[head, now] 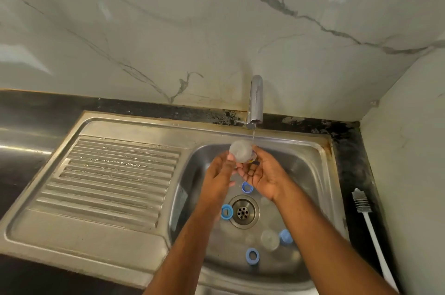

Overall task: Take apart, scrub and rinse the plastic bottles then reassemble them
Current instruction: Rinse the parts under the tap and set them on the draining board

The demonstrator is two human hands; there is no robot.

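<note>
Both hands, left hand (pixel 218 171) and right hand (pixel 263 175), grip a clear plastic bottle (pixel 241 150) under the tap stream (pixel 253 134); four blue caps (pixel 226 211) lie in the sink basin (pixel 310 174).

A chrome tap (pixel 255 99) runs water above a steel sink (pixel 310 174) with a ribbed drainboard (pixel 115 174), set in a dark surface (pixel 36 111) against marble-patterned wall tiles (pixel 168 29).

My left hand (pixel 218 175) and right hand (pixel 263 174), above the sink (pixel 134 198), are bare: no gloves, rings, watch or sleeves along either visible forearm.
</note>
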